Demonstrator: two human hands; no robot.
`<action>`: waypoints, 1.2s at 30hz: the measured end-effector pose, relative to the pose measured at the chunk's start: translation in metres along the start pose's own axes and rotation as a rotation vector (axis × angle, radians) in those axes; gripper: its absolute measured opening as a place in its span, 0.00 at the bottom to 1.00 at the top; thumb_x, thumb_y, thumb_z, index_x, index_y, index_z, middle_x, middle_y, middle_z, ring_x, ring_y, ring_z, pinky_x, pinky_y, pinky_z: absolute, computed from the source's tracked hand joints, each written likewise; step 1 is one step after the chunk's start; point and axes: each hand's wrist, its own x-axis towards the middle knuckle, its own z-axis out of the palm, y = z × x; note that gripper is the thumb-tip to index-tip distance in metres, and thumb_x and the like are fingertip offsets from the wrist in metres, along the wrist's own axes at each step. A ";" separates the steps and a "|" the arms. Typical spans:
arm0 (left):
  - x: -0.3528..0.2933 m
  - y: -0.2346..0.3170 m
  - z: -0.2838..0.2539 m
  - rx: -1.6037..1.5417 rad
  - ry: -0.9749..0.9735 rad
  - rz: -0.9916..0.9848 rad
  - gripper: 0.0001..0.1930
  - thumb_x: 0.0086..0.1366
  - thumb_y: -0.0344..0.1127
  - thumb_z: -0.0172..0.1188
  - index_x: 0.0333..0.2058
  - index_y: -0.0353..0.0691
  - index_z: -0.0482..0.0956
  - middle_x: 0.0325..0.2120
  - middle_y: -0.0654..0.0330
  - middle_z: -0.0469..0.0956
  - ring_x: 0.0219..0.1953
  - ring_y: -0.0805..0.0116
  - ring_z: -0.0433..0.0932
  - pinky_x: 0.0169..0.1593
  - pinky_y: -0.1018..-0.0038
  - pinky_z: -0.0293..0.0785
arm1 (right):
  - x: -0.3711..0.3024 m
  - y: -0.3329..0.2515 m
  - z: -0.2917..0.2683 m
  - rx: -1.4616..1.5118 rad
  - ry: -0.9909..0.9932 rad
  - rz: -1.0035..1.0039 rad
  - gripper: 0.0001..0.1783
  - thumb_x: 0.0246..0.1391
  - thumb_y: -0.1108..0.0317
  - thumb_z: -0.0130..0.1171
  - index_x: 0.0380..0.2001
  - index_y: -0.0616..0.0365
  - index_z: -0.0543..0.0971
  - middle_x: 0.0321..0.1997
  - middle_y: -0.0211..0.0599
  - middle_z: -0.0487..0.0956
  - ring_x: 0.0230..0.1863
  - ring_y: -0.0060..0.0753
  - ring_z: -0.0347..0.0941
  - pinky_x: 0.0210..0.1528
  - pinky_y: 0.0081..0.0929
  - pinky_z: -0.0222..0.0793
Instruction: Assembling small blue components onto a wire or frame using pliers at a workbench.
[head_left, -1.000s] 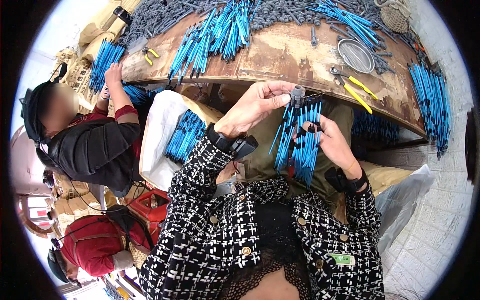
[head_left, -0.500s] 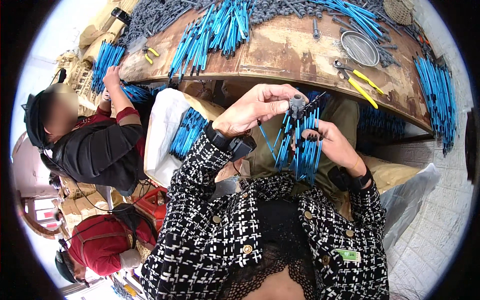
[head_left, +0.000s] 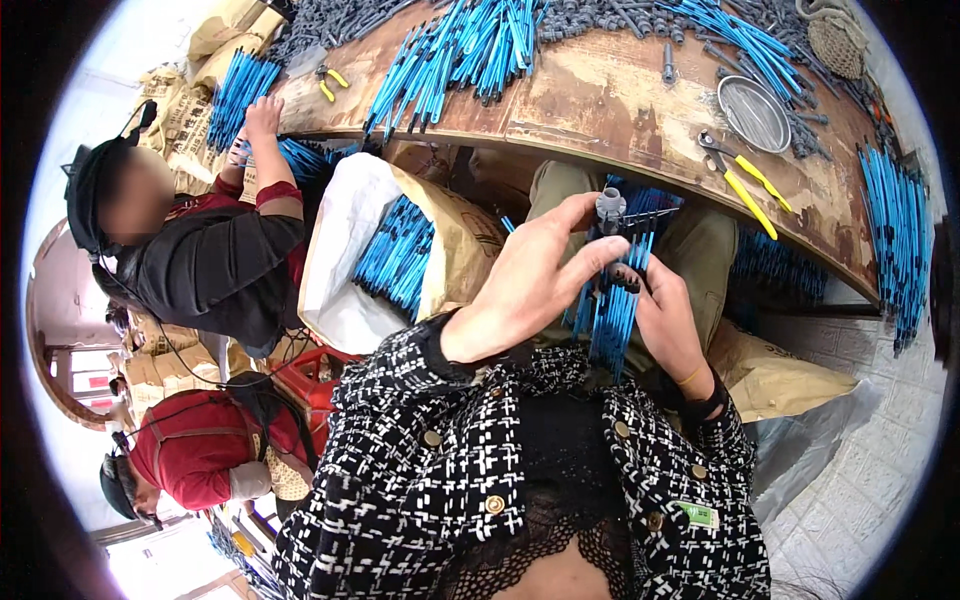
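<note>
At the table [head_left: 600,105], right fingers [head_left: 664,290] gripping blue rods [head_left: 612,338], left fingers [head_left: 576,211] partly hidden, their hold unclear

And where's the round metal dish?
Head view, upper right: the round metal dish lies on the wooden table, beside loose grey parts and just above the nearer yellow-handled pliers.

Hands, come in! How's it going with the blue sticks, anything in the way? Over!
Left hand at grey part, grip unclear. Right hand, grip closed on blue sticks. Nothing seen blocking; nearer pliers lie apart on table.
</note>
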 end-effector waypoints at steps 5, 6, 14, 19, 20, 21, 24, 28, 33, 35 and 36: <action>-0.001 -0.002 0.023 -0.024 0.109 -0.132 0.19 0.66 0.36 0.63 0.49 0.28 0.75 0.36 0.55 0.83 0.40 0.74 0.79 0.47 0.76 0.74 | -0.004 -0.001 -0.002 -0.074 0.028 -0.039 0.08 0.61 0.75 0.55 0.43 0.64 0.77 0.33 0.47 0.79 0.32 0.31 0.76 0.38 0.30 0.71; 0.001 -0.002 0.023 -0.036 0.087 -0.135 0.19 0.66 0.36 0.63 0.49 0.28 0.75 0.37 0.55 0.83 0.41 0.74 0.79 0.47 0.76 0.74 | -0.005 -0.004 -0.004 -0.119 0.030 -0.069 0.08 0.61 0.74 0.54 0.43 0.64 0.77 0.33 0.47 0.79 0.32 0.33 0.76 0.38 0.30 0.71; 0.036 -0.020 -0.001 -0.496 -0.222 -0.006 0.17 0.69 0.37 0.60 0.50 0.31 0.75 0.42 0.61 0.81 0.45 0.76 0.77 0.52 0.76 0.71 | 0.000 -0.039 -0.024 -0.222 -0.040 -0.083 0.11 0.65 0.66 0.53 0.41 0.65 0.77 0.31 0.40 0.78 0.32 0.31 0.72 0.39 0.28 0.70; 0.045 -0.043 -0.007 -0.601 -0.478 0.021 0.16 0.71 0.35 0.57 0.52 0.33 0.75 0.44 0.62 0.80 0.47 0.77 0.75 0.55 0.75 0.69 | 0.006 -0.013 -0.026 -0.154 -0.149 -0.059 0.15 0.67 0.62 0.51 0.41 0.64 0.77 0.30 0.29 0.78 0.33 0.17 0.69 0.40 0.22 0.69; 0.047 -0.050 -0.006 -0.602 -0.535 -0.002 0.16 0.71 0.35 0.56 0.53 0.33 0.75 0.45 0.61 0.80 0.47 0.77 0.75 0.56 0.75 0.68 | 0.008 -0.004 -0.025 -0.106 -0.176 -0.042 0.15 0.68 0.61 0.51 0.41 0.64 0.77 0.30 0.28 0.78 0.32 0.17 0.69 0.40 0.22 0.69; 0.045 -0.057 -0.002 -0.605 -0.538 -0.002 0.16 0.71 0.35 0.56 0.53 0.33 0.75 0.45 0.61 0.80 0.47 0.77 0.75 0.56 0.75 0.68 | 0.008 0.002 -0.022 -0.108 -0.173 -0.039 0.15 0.68 0.61 0.51 0.41 0.64 0.77 0.30 0.28 0.78 0.32 0.17 0.69 0.40 0.22 0.69; 0.024 -0.066 0.009 -0.655 -0.469 -0.068 0.17 0.72 0.36 0.55 0.54 0.32 0.73 0.47 0.61 0.79 0.48 0.77 0.75 0.57 0.75 0.68 | -0.005 0.016 -0.004 -0.078 -0.086 0.040 0.14 0.66 0.61 0.54 0.39 0.65 0.76 0.25 0.36 0.75 0.27 0.23 0.67 0.34 0.27 0.68; 0.017 -0.066 0.009 -0.346 -0.327 -0.067 0.18 0.71 0.36 0.56 0.54 0.31 0.72 0.48 0.62 0.78 0.47 0.77 0.75 0.56 0.75 0.69 | 0.005 0.016 -0.006 -0.024 -0.142 0.119 0.14 0.65 0.62 0.55 0.39 0.65 0.76 0.25 0.35 0.75 0.26 0.20 0.66 0.33 0.26 0.67; 0.009 -0.048 0.008 -0.291 -0.298 -0.206 0.19 0.70 0.36 0.58 0.54 0.30 0.72 0.47 0.61 0.79 0.48 0.77 0.76 0.54 0.76 0.70 | 0.009 0.019 -0.002 -0.087 -0.155 0.092 0.14 0.66 0.61 0.55 0.38 0.65 0.77 0.24 0.35 0.76 0.26 0.18 0.66 0.32 0.24 0.66; 0.009 -0.048 0.014 -0.239 -0.242 -0.280 0.19 0.69 0.35 0.59 0.54 0.31 0.73 0.46 0.60 0.79 0.48 0.77 0.76 0.54 0.77 0.71 | 0.007 0.021 0.003 -0.090 -0.107 0.088 0.13 0.65 0.63 0.56 0.38 0.65 0.77 0.24 0.35 0.77 0.25 0.18 0.66 0.31 0.23 0.65; 0.009 -0.049 0.015 -0.212 -0.215 -0.317 0.19 0.69 0.35 0.60 0.54 0.32 0.73 0.45 0.60 0.80 0.48 0.77 0.76 0.53 0.77 0.71 | 0.005 0.022 0.005 -0.091 -0.082 0.086 0.12 0.64 0.64 0.56 0.38 0.65 0.77 0.24 0.35 0.77 0.25 0.17 0.66 0.30 0.23 0.65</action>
